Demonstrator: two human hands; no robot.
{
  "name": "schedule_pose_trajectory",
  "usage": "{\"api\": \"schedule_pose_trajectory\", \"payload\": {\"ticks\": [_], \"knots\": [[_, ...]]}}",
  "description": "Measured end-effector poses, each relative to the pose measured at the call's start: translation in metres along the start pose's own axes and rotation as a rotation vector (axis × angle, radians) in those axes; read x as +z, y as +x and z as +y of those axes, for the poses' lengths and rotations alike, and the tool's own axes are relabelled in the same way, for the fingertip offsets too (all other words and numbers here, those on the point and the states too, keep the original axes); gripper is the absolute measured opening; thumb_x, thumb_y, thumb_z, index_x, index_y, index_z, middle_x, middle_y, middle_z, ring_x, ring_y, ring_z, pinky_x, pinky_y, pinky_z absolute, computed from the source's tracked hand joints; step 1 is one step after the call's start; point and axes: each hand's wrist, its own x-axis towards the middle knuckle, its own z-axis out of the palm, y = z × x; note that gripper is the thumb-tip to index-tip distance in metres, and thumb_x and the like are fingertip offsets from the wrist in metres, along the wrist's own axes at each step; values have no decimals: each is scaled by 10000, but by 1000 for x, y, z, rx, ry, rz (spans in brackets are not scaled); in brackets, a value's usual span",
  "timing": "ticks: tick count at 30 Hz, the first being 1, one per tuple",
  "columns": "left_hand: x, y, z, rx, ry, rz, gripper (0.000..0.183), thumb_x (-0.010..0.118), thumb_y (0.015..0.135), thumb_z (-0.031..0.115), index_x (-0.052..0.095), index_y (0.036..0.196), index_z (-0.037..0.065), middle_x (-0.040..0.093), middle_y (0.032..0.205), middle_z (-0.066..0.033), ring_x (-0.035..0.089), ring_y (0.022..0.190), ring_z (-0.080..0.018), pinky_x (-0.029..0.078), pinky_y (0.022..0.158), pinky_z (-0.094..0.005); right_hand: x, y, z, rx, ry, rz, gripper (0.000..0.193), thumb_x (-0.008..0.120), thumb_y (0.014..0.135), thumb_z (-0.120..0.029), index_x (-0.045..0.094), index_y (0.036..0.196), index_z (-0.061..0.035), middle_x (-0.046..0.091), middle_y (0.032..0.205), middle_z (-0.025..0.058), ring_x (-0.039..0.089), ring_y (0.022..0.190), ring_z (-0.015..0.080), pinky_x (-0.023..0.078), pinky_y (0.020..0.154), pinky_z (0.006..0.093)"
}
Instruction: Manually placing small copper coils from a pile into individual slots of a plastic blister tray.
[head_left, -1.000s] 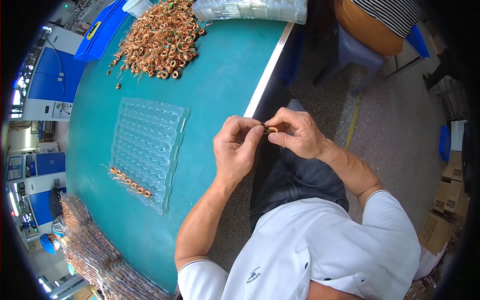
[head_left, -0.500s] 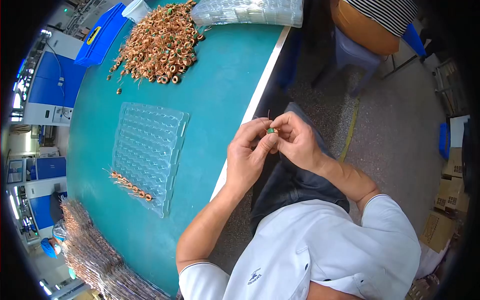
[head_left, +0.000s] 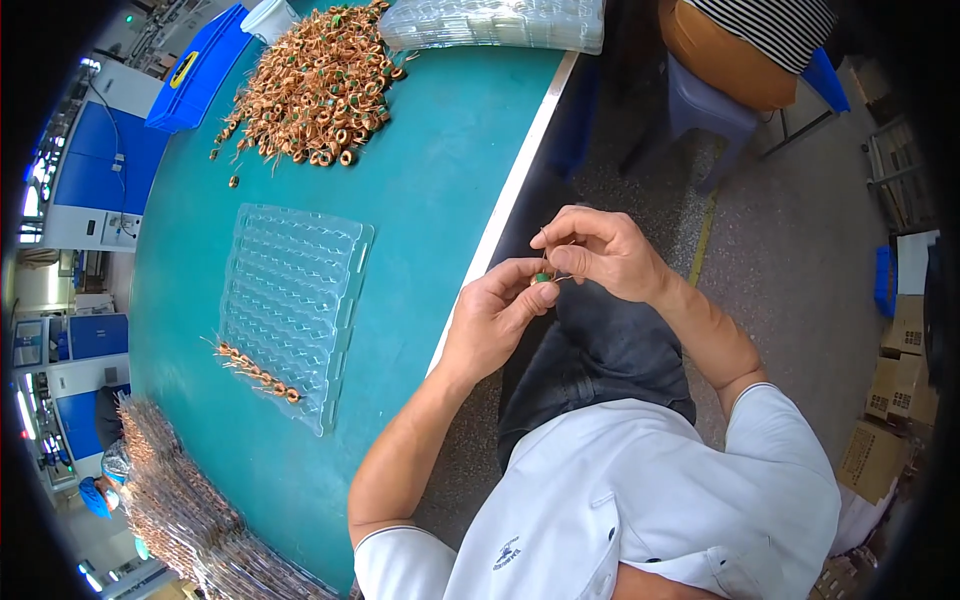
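Observation:
Just past the table edge, my left hand (head_left: 488, 320) pinches a small copper-wound ring coil (head_left: 542, 279) with a green patch between thumb and fingertips. My right hand (head_left: 615, 258) is closed just above it, thumb and forefinger on one of the coil's thin wire leads; another lead sticks out to the right. On the table lies a clear plastic tray (head_left: 345, 300) with rows of pockets. Along its near end runs a single row of copper coils (head_left: 262, 377), their wires pointing left.
A large heap of loose coils (head_left: 315, 95) covers the far table, beside a blue bin (head_left: 200, 70) and a white bucket (head_left: 268, 18). Stacked clear trays (head_left: 495, 25) lie at the far edge. Filled trays (head_left: 190, 510) are piled at lower left. Another person sits on a stool (head_left: 710, 100).
My right hand has lifted slightly up and away from the left, drawing the wire lead upward. My left hand still holds the coil, now slightly lower.

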Motion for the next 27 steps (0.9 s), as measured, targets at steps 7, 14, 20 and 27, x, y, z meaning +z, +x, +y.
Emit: {"api": "schedule_pose_trajectory", "payload": {"ticks": [7, 14, 20, 27], "knots": [[0, 0, -1, -54, 66, -31, 234, 647, 954, 188, 648, 1074, -13, 658, 817, -19, 585, 727, -76, 494, 662, -229, 0, -5, 8, -80, -65, 5, 59, 632, 933, -64, 650, 941, -8, 572, 813, 27, 548, 637, 67, 434, 520, 202], [1, -1, -5, -14, -160, 113, 237, 639, 957, 170, 645, 1094, -23, 670, 867, -42, 617, 719, -96, 516, 640, -235, 9, 6, -1, 41, 86, 214, 194, 606, 957, -125, 591, 1093, 13, 631, 806, 41, 613, 660, 79, 493, 511, 204], [4, 0, 2, -35, -301, 204, 264, 631, 961, 164, 633, 1134, -35, 693, 938, -95, 666, 735, -132, 559, 622, -259, 6, -10, -6, 103, 65, 141, 201, 634, 943, -125, 647, 1076, 25, 668, 821, 54, 615, 683, 67, 483, 517, 194], [5, 2, 1, -19, -68, 204, 230, 648, 948, 151, 656, 1080, -38, 697, 888, -86, 657, 701, -128, 541, 594, -243, 18, -3, 0, 86, 4, 125, 128, 672, 905, -81, 694, 998, 5, 676, 833, 45, 617, 681, 74, 482, 547, 204]]}}
